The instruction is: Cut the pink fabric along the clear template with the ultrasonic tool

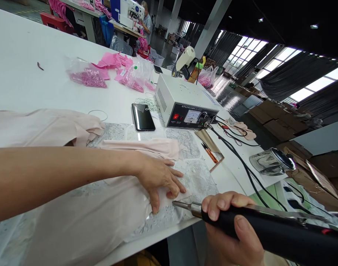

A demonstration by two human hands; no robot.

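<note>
Left hand [163, 181]: grip open, spread palm-down on pale pink fabric [96, 214], which extends to its 8 o'clock over a marbled mat [199, 177].
Right hand [235, 229], 4 o'clock of the left: grip closed around black-handled tool [274, 232], metal tip [181, 204] near left thumb.
From left hand: phone [143, 117], 11 o'clock; white control box [185, 98], 1 o'clock.

own body, head cam | left forearm [66, 173]: bare down to the wrist, tiny dark speck on it | left grip [160, 175]: bare hand, tapering fingers [176, 173] | right grip [242, 242]: bare too, short plain thumbnail [242, 222] | yellow-and-dark checked cloth [142, 258] down low, probably clothing tbh, mostly cut off
</note>
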